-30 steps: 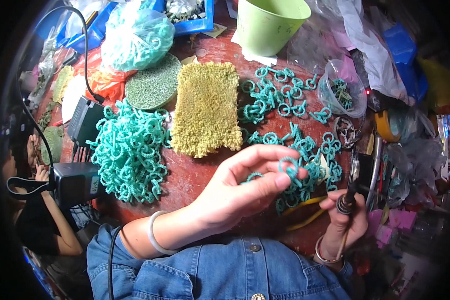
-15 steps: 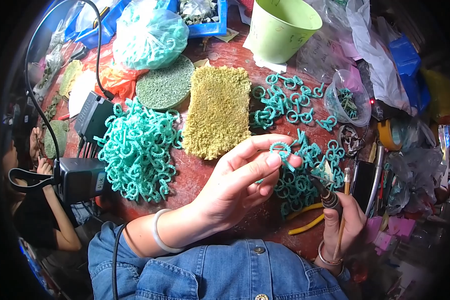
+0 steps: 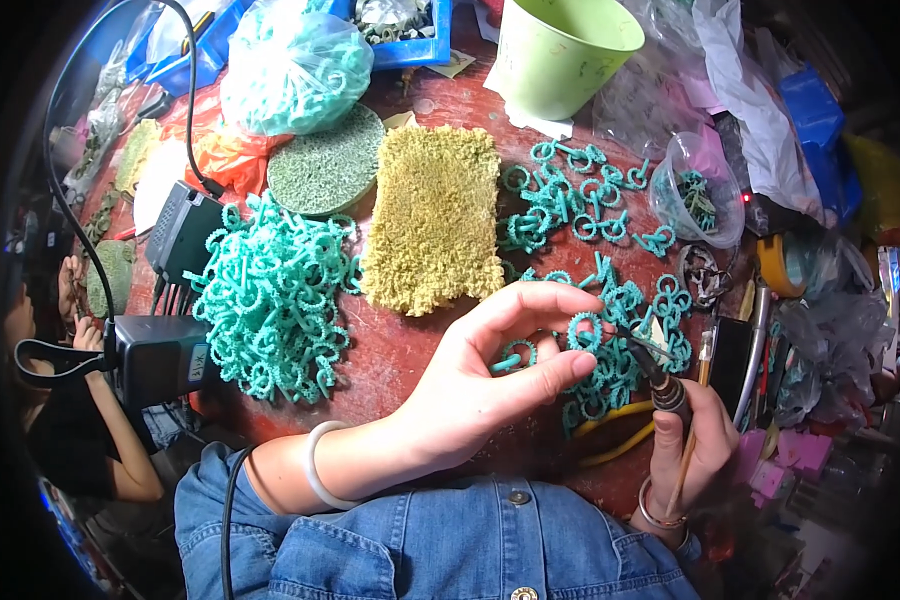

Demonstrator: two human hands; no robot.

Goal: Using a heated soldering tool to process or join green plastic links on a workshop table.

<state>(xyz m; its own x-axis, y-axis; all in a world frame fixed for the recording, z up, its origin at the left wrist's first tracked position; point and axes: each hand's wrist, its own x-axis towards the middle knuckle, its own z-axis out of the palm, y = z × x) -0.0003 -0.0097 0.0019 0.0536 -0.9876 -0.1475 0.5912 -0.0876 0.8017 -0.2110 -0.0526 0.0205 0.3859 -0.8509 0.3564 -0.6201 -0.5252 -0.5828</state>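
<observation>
My left hand (image 3: 480, 375) is in the middle, thumb and forefinger curved around a small turquoise beaded ring (image 3: 585, 330) at the fingertips. Another turquoise ring (image 3: 515, 357) shows between its curled fingers and palm. At the right, my right hand (image 3: 698, 435) is closed around a pen-like tool (image 3: 668, 395) with a dark grip and thin metal tip; the tip points toward the ring. A thin wooden stick (image 3: 686, 455), like a brush handle, runs through the same hand. Loose turquoise rings with short stems (image 3: 620, 375) lie behind and beneath the fingertips.
A big heap of turquoise rings (image 3: 270, 310) sits left of a yellow rough-textured pad (image 3: 435, 220). Behind are a round green pad (image 3: 325, 165), a filled plastic bag (image 3: 295, 75) and a green bucket (image 3: 560, 60). Yellow-handled pliers (image 3: 615, 452) lie near my right hand. Another person's arm (image 3: 120, 440) is at left.
My left hand's thumb has moved away from the forefinger, and the ring has turned and shifted right. A second ring now shows inside the hand. The right-hand tool has shifted slightly.
</observation>
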